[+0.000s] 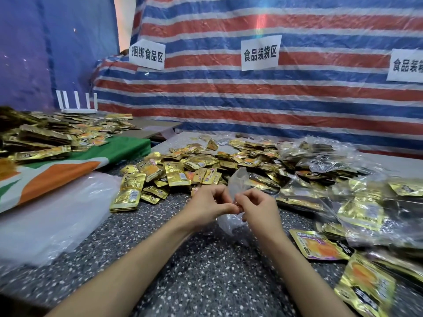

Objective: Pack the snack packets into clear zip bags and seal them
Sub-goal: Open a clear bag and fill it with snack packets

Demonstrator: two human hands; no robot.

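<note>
Lots of gold snack packets (196, 165) lie in a big pile. Just in front of the pile, a clear zip bag (238, 181) looks empty. The left hand (208, 204) and right hand (256, 205) pinch its top. Thin plastic could slip out.

Single head-worn wide-angle view, looking forward and down, close over speckled table (194, 266), striped tarp (274, 99) behind

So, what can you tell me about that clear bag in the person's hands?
The bag is thin, crinkled, slightly milky see-through plastic, and looks empty. The left hand and right hand both pinch it where they meet. One part stands above the hands, before the gold packets; the rest droops toward the speckled table. Its zip can't be made out.
</note>
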